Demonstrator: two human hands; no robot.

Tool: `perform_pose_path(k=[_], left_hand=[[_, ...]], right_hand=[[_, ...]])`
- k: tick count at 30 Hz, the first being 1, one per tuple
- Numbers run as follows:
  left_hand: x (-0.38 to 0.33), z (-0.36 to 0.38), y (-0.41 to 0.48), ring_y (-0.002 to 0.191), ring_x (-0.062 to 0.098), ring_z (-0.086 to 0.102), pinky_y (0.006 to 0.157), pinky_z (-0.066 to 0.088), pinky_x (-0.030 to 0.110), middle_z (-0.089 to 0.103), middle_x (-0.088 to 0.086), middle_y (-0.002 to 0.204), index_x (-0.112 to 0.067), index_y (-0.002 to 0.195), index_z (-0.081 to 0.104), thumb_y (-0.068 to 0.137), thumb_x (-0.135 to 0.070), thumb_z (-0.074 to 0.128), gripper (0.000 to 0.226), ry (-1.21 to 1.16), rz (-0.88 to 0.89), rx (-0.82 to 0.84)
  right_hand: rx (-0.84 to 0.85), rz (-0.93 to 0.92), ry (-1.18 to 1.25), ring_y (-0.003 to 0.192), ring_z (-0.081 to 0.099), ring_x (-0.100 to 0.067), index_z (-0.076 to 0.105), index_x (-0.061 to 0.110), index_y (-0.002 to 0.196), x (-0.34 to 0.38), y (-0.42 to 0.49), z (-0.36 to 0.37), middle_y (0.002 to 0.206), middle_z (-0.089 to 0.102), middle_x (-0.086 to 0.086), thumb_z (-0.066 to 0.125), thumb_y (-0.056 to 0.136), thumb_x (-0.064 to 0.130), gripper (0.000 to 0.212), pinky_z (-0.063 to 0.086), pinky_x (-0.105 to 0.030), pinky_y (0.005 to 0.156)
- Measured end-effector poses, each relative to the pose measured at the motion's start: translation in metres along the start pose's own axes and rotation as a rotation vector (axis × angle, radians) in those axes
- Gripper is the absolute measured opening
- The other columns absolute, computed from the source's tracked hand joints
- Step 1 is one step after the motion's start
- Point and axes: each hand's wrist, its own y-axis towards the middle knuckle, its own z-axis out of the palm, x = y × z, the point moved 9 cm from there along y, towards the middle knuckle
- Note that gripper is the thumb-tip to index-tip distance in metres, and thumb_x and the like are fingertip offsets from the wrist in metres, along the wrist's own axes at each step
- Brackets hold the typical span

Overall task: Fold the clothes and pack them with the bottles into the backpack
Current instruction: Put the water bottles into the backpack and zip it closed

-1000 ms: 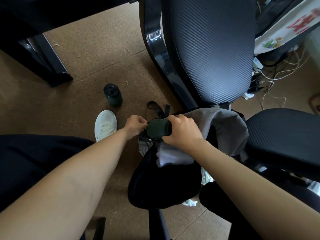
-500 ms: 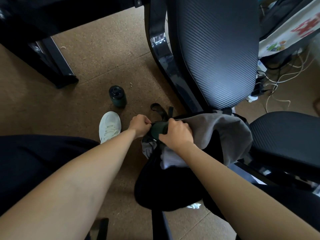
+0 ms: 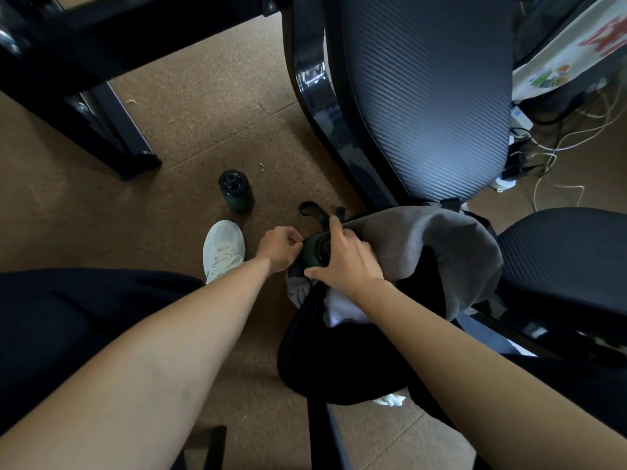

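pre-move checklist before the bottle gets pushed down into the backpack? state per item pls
1. Right hand gripping the dark green cylindrical bottle at the bag mouth: ok.
2. Left hand pinching the rim of the black fabric backpack to hold it open: ok, though what exactly it pinches is partly hidden.
3. Room inside beside the white folded garment: cannot tell.
4. Grey sweatshirt packed: not ok, it drapes over the backpack's far edge.
5. Second dark green bottle with black lid packed: not ok, it stands on the brown floor.
6. Held bottle's cap closed: cannot tell.
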Motion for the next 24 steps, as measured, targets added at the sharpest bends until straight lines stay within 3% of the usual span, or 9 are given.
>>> perform_pose_path(k=[2,5,7,10,12,14,17,19,24], left_hand=[[-0.004,0.0,-0.003,0.112,0.018,0.065,0.099,0.054,0.04,0.07,-0.001,0.116,-0.021,0.119,0.07,0.096,-0.016,0.065,0.024,-0.008,0.02,0.029],[-0.018,-0.004,-0.009,0.122,0.02,0.06,0.102,0.051,0.039,0.062,0.001,0.13,-0.022,0.133,0.061,0.087,-0.01,0.07,0.049,-0.017,0.088,0.041],[-0.035,-0.007,-0.016,0.128,0.024,0.055,0.106,0.047,0.039,0.057,0.003,0.135,-0.023,0.139,0.056,0.082,-0.009,0.072,0.061,-0.007,0.182,0.042],[-0.058,-0.007,-0.03,0.135,0.026,0.046,0.111,0.04,0.041,0.048,0.001,0.14,-0.03,0.144,0.048,0.076,-0.014,0.078,0.076,0.056,0.273,0.086],[-0.071,-0.001,-0.041,0.139,0.025,0.04,0.113,0.038,0.045,0.042,-0.001,0.144,-0.034,0.145,0.043,0.072,-0.022,0.081,0.084,0.14,0.331,0.138],[-0.083,0.003,-0.049,0.134,0.023,0.041,0.109,0.041,0.047,0.043,-0.003,0.138,-0.037,0.14,0.043,0.067,-0.031,0.084,0.084,0.212,0.409,0.147],[-0.094,0.0,-0.053,0.126,0.022,0.049,0.104,0.046,0.047,0.05,-0.004,0.131,-0.033,0.135,0.05,0.067,-0.036,0.088,0.078,0.27,0.465,0.105],[-0.096,-0.004,-0.054,0.127,0.022,0.052,0.104,0.046,0.045,0.053,-0.005,0.133,-0.032,0.137,0.051,0.069,-0.037,0.089,0.079,0.306,0.464,0.077],[-0.1,-0.014,-0.045,0.126,0.021,0.057,0.103,0.048,0.043,0.059,-0.006,0.135,-0.034,0.138,0.054,0.068,-0.042,0.089,0.079,0.366,0.423,0.053]], right_hand=[[-0.135,-0.14,0.031,0.13,0.052,-0.037,0.027,0.012,0.156,0.009,-0.032,-0.015,0.151,0.045,-0.016,0.08,0.081,0.044,0.097,0.048,-0.043,0.103],[-0.396,-0.183,0.297,0.108,0.062,-0.022,0.062,0.013,0.127,-0.008,-0.088,-0.04,0.118,0.066,-0.003,0.081,0.082,0.027,0.051,0.052,-0.034,0.092],[-0.417,0.121,0.6,0.088,0.064,-0.015,0.066,0.017,0.1,-0.048,-0.105,-0.032,0.091,0.067,0.004,0.084,0.078,0.03,0.031,0.052,-0.03,0.079],[-0.299,0.553,1.127,0.077,0.067,-0.022,0.061,0.013,0.083,-0.091,-0.11,0.002,0.081,0.068,-0.003,0.09,0.061,0.05,0.052,0.054,-0.037,0.071],[-0.216,0.617,1.414,0.076,0.073,-0.023,0.066,0.01,0.083,-0.089,-0.101,0.011,0.081,0.073,-0.005,0.09,0.07,0.043,0.043,0.053,-0.032,0.065],[-0.142,0.625,1.63,0.077,0.076,-0.02,0.071,0.008,0.095,-0.079,-0.089,0.012,0.088,0.078,-0.007,0.083,0.084,0.028,0.026,0.055,-0.028,0.062],[-0.147,0.625,1.757,0.064,0.074,-0.014,0.069,0.01,0.092,-0.071,-0.077,0.007,0.088,0.075,-0.009,0.075,0.091,0.015,0.009,0.054,-0.023,0.05],[-0.174,0.642,1.778,0.068,0.072,-0.014,0.067,0.012,0.092,-0.072,-0.073,0.006,0.089,0.073,-0.007,0.073,0.093,0.013,0.006,0.053,-0.021,0.048],[-0.201,0.638,1.776,0.084,0.071,-0.018,0.067,0.011,0.09,-0.079,-0.072,0.007,0.093,0.073,-0.006,0.072,0.093,0.012,0.007,0.057,-0.026,0.068]])
